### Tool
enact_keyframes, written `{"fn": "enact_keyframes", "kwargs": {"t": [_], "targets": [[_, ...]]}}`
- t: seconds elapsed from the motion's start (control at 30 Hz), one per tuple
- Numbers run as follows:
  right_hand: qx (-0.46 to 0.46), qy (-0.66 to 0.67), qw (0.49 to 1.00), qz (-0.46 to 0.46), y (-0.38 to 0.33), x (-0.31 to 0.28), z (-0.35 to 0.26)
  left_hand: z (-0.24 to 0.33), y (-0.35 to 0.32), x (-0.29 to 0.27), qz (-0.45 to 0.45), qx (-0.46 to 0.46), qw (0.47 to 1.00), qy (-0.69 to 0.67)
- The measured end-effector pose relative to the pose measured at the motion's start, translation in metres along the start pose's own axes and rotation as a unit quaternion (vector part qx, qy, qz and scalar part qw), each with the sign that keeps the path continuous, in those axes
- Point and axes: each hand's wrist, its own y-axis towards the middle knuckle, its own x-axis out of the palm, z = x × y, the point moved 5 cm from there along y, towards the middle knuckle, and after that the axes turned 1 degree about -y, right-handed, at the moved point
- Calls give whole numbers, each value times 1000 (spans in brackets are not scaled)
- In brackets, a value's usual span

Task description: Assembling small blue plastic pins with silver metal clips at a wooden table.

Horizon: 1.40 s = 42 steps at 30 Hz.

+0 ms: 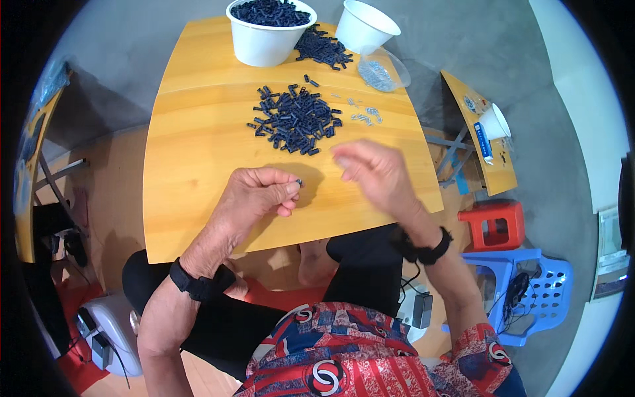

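Observation:
My left hand (258,192) is over the near part of the wooden table (192,159), its thumb and forefinger closed on a small dark plastic piece (299,183). Only the end of that piece shows past the fingertips. To its right, my right hand (376,173) hovers with curled fingers smeared by motion, so I cannot see whether anything is between them. Just beyond both hands lies a loose pile of small black plastic pieces (297,119). Small silvery metal parts (366,116) are scattered to the right of the pile.
At the far edge stand a white tub (263,46) heaped with black pieces, a second pile (322,47), a tilted white bucket (367,28) and a clear dish (378,74) of metal parts. A side table (493,175), red stool (493,226) and blue chair (552,291) are on the right.

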Motion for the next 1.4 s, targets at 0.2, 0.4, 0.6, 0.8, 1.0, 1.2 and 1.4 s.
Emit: {"fn": "enact_keyframes", "kwargs": {"t": [0.2,0.4,0.6,0.8,1.0,1.2,1.4], "targets": [[136,12,991,-11,31,-25,44,8,0,-18,44,15,999,-27],[57,-105,993,-9,49,-10,61,11,3,-24,44,37,998,-11],[-54,-172,984,4,55,-1,51,10,3,-22,36,26,999,27],[-71,-208,976,-2,53,1,47,11,3,-21,29,26,998,41],[-73,-216,974,-13,50,0,40,10,3,-21,23,23,999,41],[-128,-211,969,-25,46,15,18,10,2,-19,16,38,999,16],[-170,-207,963,-32,53,30,5,8,4,-20,17,35,999,34]]}}
